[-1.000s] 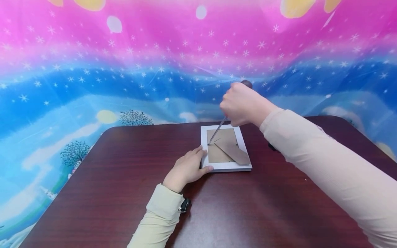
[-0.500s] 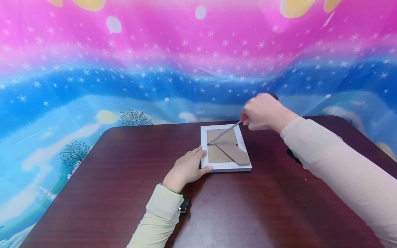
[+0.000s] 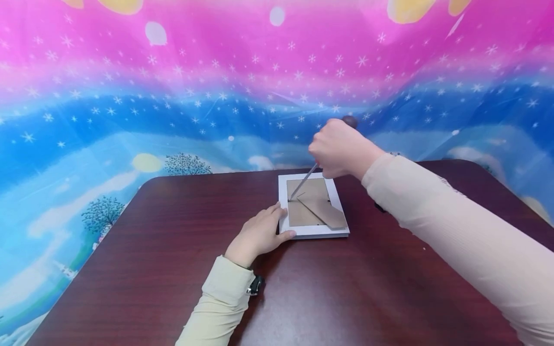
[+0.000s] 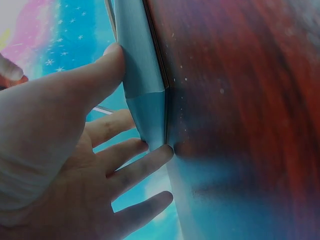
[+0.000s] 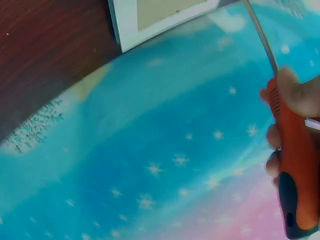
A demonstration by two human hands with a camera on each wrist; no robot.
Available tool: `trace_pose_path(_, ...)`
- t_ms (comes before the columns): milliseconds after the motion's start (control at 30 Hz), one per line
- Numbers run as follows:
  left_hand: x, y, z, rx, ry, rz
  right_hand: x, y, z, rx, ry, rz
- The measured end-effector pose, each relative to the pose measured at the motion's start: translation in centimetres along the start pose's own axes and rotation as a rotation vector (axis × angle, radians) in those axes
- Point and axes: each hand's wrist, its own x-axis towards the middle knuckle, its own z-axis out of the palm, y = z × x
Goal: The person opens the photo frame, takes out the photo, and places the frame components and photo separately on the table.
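Observation:
A white picture frame (image 3: 312, 232) lies face down, its brown backing board (image 3: 303, 216) and folding stand leg (image 3: 331, 216) on top. My left hand (image 3: 257, 234) rests at its near left corner, thumb on the near side and spread, fairly straight fingers along the left side. My right hand (image 3: 342, 149) grips a screwdriver (image 5: 297, 155) by its orange and black handle, above the far right part of the frame. The screwdriver's metal shaft (image 3: 304, 181) slants down to the left, its tip at the backing's left edge, by a small dark tab.
The frame lies on a dark reddish-brown table (image 3: 173, 230), near its far edge. Behind the table hangs a pink and blue backdrop cloth (image 3: 242, 86) with snowflakes. A black strap (image 3: 255, 285) is at the left wrist.
My right hand swung right, tipping the screwdriver lower, then came back left and up, so the shaft is steeper now. The tip stayed at the backing's left edge. Left hand and frame kept still.

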Motion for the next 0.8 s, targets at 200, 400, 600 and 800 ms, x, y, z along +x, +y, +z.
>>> trace_pose_path(200,0.0,0.0,0.1,0.016,0.013,0.010,2.0,-1.2,-1.5,-0.132,-0.047,-0.035)
trace_pose_path(400,-0.2,-0.2,0.1,0.027,0.027,0.017,3.9,-2.9,-3.1,-0.273,-0.104,-0.076)
trace_pose_path(600,0.0,-0.2,0.1,0.023,-0.008,-0.005,5.6,-5.0,-4.6,-0.421,-0.137,-0.129)
trace_pose_path(800,-0.1,-0.1,-0.1,0.010,-0.022,0.004,6.7,-7.4,-5.5,-0.610,-0.148,-0.201)
